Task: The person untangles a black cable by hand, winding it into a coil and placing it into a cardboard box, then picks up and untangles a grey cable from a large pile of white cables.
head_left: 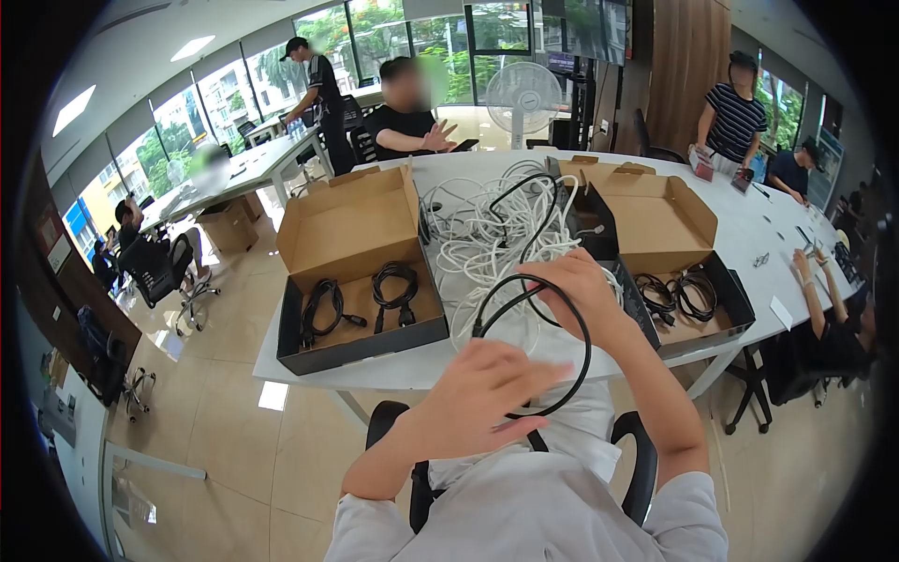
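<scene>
Well, the right hand (581,288) grips a looped black cable (588,348); the left hand (482,389) spreads open beside it, white cables (473,239) beyond.

White fan (524,98) by windows | office chair (154,272) on tiled floor (225,412) | dark wall screen (596,28)

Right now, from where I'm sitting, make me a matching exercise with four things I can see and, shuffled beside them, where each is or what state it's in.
Column one
1. white cables
2. pedestal fan
3. right hand
4. left box

Column two
A. gripping a looped black cable
B. lid up, two coiled black cables inside
C. tangled in a heap between the left box and the right box
D. standing beyond the white table

Pairs: 1-C, 2-D, 3-A, 4-B
</scene>
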Motion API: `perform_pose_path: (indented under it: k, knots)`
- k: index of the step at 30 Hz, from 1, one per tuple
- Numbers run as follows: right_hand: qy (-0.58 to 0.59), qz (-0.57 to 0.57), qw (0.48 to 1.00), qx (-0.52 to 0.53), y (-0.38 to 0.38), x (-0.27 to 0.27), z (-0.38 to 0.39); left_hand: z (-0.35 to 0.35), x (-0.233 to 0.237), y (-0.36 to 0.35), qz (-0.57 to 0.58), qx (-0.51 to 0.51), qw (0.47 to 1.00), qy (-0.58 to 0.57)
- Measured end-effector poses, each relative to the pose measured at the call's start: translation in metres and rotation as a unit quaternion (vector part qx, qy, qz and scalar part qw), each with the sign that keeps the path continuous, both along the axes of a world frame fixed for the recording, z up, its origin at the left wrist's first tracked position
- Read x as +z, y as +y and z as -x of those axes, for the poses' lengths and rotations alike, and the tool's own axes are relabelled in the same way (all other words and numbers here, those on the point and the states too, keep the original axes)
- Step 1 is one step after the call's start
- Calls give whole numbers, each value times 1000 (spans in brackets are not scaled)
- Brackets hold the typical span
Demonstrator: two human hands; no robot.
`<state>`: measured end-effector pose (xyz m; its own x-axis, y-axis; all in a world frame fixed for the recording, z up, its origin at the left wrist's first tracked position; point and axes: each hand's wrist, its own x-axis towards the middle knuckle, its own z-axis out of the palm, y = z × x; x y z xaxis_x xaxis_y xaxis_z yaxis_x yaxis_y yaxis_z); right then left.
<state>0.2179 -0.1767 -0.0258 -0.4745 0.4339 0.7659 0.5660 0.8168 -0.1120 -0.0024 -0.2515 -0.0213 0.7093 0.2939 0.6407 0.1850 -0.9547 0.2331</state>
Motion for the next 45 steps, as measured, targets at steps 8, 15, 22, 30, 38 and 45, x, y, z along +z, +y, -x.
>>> perform_pose_path:
  k: [8, 15, 22, 30, 38, 45]
  knots:
    - [-30, -89, 996, 2, -14, 17, 2, -12, -20, 59, 200, 114, 959, -164]
    - [14, 67, 998, -5, 10, 9, -22, -3, -58, 114, 582, -186, 731, -304]
    - [134, 450, 879, 88, 23, 16, -64, -33, -63, 129, 615, -101, 735, -269]
    - [375, 599, 699, 111, 25, 0, -80, -63, -49, 134, 586, -47, 798, -134]
    - [453, 412, 781, 122, 12, -41, -34, -82, -60, 140, 332, 214, 901, -180]
    - [452, 543, 666, 238, -9, -33, -9, -84, -42, 122, 198, 323, 893, -242]
